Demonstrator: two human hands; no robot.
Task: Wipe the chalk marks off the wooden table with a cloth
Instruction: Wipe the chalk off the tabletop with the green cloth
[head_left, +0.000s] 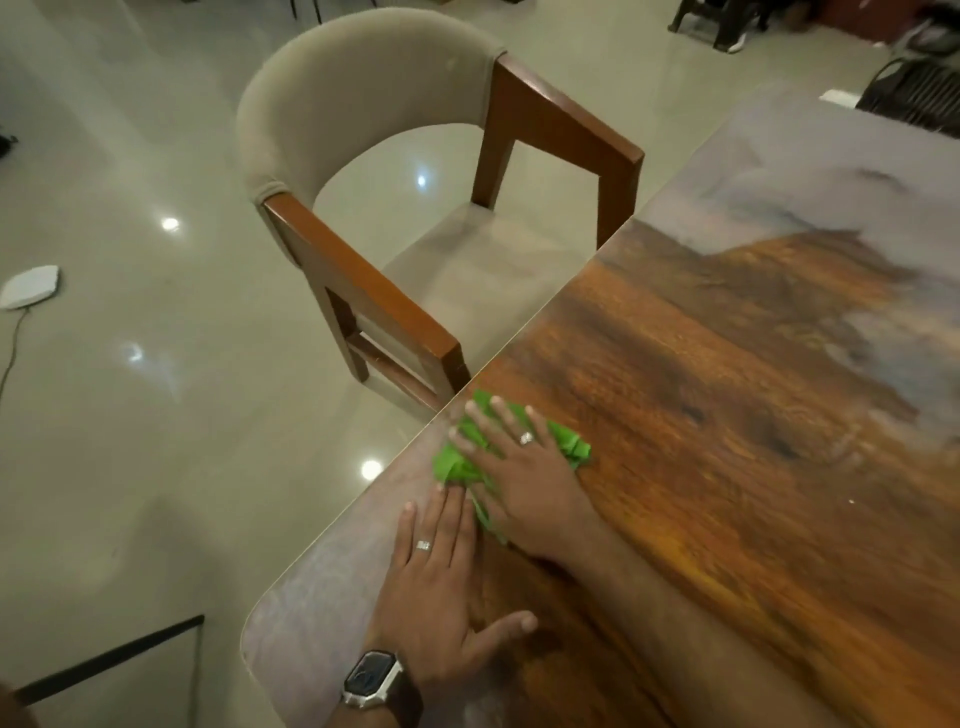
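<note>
Cloth (470, 457) on table (727, 467) (near edge); chair (389, 171) beyond.

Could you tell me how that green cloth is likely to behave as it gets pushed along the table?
The green cloth looks thin and floppy: it lies crumpled in folds under the right hand, so it will probably bunch rather than slide flat. It seems light, so spread fingers pressing down likely keep it moving. Near the table edge, a loose corner may well droop over.
</note>
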